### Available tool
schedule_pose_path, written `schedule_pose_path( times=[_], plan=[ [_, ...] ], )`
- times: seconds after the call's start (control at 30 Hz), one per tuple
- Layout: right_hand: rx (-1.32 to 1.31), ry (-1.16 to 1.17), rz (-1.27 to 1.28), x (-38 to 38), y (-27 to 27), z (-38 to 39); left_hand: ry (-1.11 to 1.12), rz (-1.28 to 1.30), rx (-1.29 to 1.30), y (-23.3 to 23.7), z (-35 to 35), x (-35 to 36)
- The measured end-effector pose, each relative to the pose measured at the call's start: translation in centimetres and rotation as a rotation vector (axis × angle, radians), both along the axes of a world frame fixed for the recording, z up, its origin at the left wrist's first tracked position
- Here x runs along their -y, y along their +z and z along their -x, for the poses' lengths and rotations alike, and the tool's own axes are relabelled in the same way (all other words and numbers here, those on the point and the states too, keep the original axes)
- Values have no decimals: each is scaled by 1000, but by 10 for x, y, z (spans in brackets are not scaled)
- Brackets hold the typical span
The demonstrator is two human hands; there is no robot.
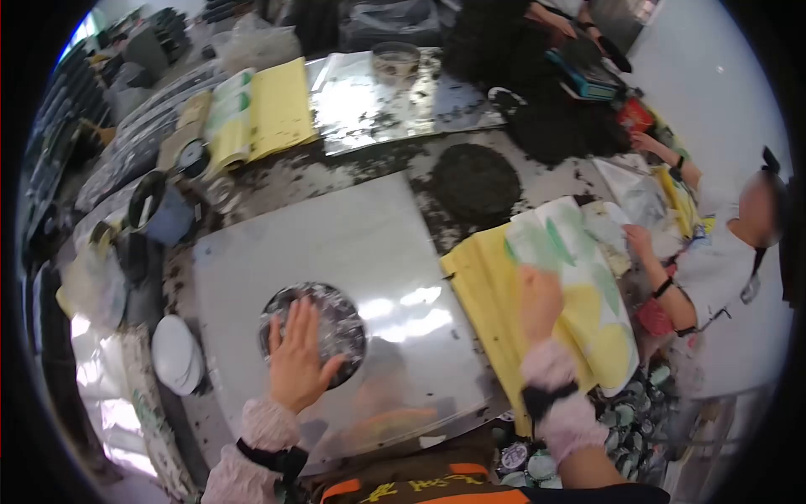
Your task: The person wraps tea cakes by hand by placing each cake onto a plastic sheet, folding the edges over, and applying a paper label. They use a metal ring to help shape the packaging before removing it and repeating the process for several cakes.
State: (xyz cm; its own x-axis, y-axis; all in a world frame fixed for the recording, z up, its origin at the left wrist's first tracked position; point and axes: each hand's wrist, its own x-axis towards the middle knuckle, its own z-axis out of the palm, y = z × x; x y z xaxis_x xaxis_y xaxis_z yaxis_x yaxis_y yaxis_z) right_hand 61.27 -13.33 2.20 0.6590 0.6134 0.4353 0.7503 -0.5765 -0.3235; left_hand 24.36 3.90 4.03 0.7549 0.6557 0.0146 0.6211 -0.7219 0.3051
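Observation:
My left hand (299,357) lies with fingers spread on a round, dark, pressed cake (342,323) that has a shiny, clear film-like surface. Under the cake is a smooth metal sheet (294,223) on the table. To the right, my right hand (540,302) is over a stack of wrapper sheets, yellow ones (483,286) and white ones with green and yellow print (600,294). Its fingers look curled and slightly blurred. Whether they pinch a sheet is hidden.
Another dark round cake (476,183) and a large dark loose heap (546,118) lie beyond. A second metal sheet (369,101) holds a clear tub. White discs (176,354) and a grey bucket (164,210) stand left. A co-worker (714,277) handles packaging at right.

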Motion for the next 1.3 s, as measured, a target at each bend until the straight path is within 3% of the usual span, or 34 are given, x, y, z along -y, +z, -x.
schedule_pose_path(
  times=[0.07,0.1,0.2,0.27,0.3,0.37,0.47,0.57,0.63,0.67,0.77,0.8,0.9,1.03,1.1,1.17,1.2,1.3],
  plan=[
    [-114,283,-259,-12,7,117,4,-22,13,-2,2,1],
    [-335,393,-290,-15,10,160,-7,-29,31,-3,2,0],
    [-322,792,-309,-38,-3,218,-7,-91,81,-7,7,1],
    [-378,983,-305,-53,-3,229,-96,181,209,-29,20,-3],
    [-353,971,-239,-57,0,231,-133,321,276,-37,23,-2],
    [-297,958,-94,-64,11,233,-56,320,367,-53,25,1],
    [-341,1042,58,-73,40,215,-27,363,411,-26,14,-1],
    [-993,1017,-84,-127,24,214,-53,251,285,-29,18,0],
    [-782,1042,-147,-132,-9,228,-67,57,45,-19,20,-10],
    [-664,1063,-178,-138,-21,231,72,410,508,-29,23,-16],
    [-145,1098,159,-137,2,251,249,216,882,-19,32,-13],
    [-150,1097,173,-139,0,253,305,159,995,-15,35,-11],
    [-160,1042,315,-141,-6,258,-124,-19,478,6,21,-28],
    [-279,1092,235,-140,-15,254,-38,72,336,-20,7,-39],
    [-263,1100,158,-145,-15,248,-5,239,507,-23,12,-44],
    [-819,1048,-252,-147,-5,218,42,419,770,-27,21,-43],
    [-769,802,-452,-152,18,216,32,364,686,-34,27,-43],
    [-625,667,-101,-188,2,205,-199,-92,128,-17,5,-24]
  ],
)
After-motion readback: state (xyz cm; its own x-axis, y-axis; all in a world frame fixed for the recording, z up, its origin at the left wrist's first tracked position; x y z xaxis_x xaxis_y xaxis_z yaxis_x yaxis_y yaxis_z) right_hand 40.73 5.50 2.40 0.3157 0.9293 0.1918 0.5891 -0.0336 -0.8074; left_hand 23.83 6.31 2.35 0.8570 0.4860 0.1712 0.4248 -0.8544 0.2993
